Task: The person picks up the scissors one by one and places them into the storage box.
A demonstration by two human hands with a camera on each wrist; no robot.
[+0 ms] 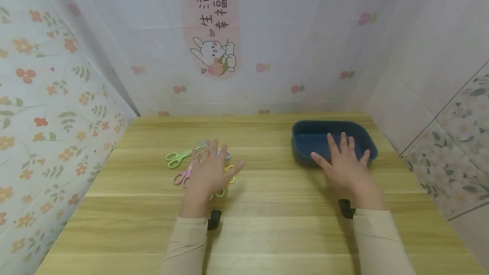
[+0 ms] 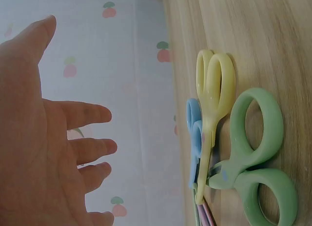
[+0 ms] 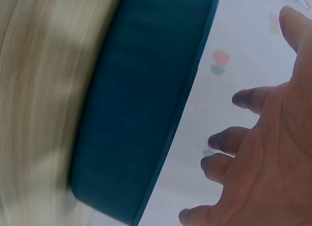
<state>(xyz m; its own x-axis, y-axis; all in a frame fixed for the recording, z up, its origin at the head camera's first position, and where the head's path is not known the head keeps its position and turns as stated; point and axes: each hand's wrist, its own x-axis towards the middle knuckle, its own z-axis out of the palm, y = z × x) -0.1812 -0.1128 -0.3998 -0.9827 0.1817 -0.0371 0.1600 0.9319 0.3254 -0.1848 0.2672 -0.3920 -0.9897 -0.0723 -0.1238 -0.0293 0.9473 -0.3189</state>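
My left hand (image 1: 209, 173) is spread over a group of children's scissors, palm down and holding nothing. Around and under it show light green scissors (image 1: 189, 153), pink scissors (image 1: 187, 174) and parts of others. From the left wrist, yellow scissors (image 2: 209, 109), blue scissors (image 2: 194, 157) and a second green pair (image 2: 238, 170) overlap on the table, apart from the hand (image 2: 39, 153). My right hand (image 1: 345, 169) has its fingers spread over the near side of a dark blue basin (image 1: 299, 156). In the right wrist view a gap separates fingers and basin wall (image 3: 141, 99).
Everything stands on a wood-grain table (image 1: 267, 211). A patterned white curtain (image 1: 305, 46) hangs along its back edge, with flowered cloth (image 1: 53, 96) at the left and a patterned panel (image 1: 454, 147) at the right. Black mounts (image 1: 214, 220) sit at both wrists.
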